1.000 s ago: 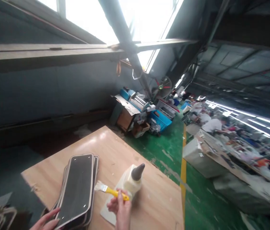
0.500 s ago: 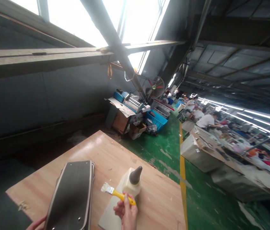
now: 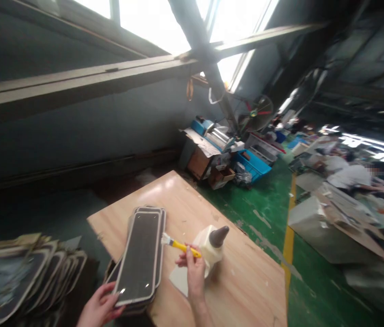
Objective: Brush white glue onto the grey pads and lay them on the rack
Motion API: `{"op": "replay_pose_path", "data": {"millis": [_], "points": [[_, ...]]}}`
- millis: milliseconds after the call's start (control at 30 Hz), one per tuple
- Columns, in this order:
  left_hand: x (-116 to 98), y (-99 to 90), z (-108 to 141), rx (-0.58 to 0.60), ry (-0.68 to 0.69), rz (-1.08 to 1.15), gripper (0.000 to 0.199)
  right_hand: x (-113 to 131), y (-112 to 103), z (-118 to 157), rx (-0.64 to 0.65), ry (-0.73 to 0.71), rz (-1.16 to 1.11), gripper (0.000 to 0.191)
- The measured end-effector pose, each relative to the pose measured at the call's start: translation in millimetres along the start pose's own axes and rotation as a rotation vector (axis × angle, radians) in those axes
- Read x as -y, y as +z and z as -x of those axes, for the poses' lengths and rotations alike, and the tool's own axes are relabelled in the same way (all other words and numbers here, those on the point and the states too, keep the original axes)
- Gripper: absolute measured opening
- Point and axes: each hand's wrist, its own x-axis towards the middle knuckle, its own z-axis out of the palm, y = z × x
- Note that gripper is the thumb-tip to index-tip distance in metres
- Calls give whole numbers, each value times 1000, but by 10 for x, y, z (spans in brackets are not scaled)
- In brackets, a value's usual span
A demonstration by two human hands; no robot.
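Observation:
My right hand (image 3: 192, 263) is closed around the yellow handle of a small brush (image 3: 181, 246), whose pale bristles point left toward a stack of dark panels. A cream bottle (image 3: 210, 254) with a grey cone tip stands just right of that hand, beside a pale flat sheet (image 3: 179, 280) on the wooden table (image 3: 239, 281). My left hand (image 3: 103, 303) grips the near left corner of the top dark panel (image 3: 139, 254), which has a light border and metal studs. More panels lie under it, slightly fanned out.
Many bordered panels (image 3: 42, 277) are stacked at the lower left. Beyond the table are a blue crate (image 3: 251, 165), a cabinet (image 3: 197, 163) with a machine on it, and a fan (image 3: 260, 112). Across the green floor, people work at a long bench (image 3: 331, 240).
The view has swung left, bringing the stacked panels at lower left into sight. My left hand now shows more fully at the panel's near corner. The brush remains in my right hand.

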Motion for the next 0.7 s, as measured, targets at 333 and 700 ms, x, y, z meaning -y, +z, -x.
{"op": "replay_pose_path", "data": {"millis": [333,700], "points": [[-34,-143,93,45,7,-24,49,3,520,-409,589,-408,569,34],[104,-169,-23,33,-58,87,31,-151,1032,-904,684,-679,899,31]]}}
